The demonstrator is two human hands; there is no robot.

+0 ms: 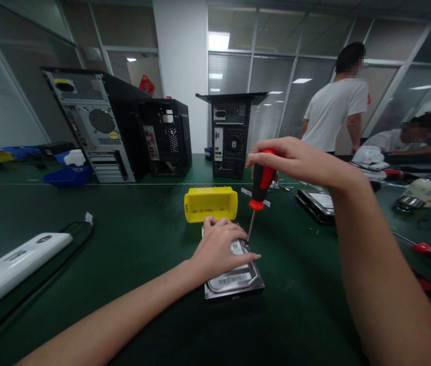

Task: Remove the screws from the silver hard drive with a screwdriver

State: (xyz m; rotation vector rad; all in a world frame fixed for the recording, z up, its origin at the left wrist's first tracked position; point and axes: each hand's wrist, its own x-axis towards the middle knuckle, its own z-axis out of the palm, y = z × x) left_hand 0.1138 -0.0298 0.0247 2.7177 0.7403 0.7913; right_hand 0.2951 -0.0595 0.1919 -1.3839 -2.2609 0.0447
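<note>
A silver hard drive lies flat on the green table. My left hand rests across its upper part, thumb and fingers spread against the drive's edges. My right hand is closed round the top of a red and black screwdriver, which leans slightly. The screwdriver's tip meets the drive's upper right corner, close to my left fingertips. Just behind the drive stands a yellow bin with a few small dark bits inside.
Computer cases stand at the back. A white device with a black cable lies left. Another drive, a long screwdriver and a cream-coloured object are at right. People are beyond the table.
</note>
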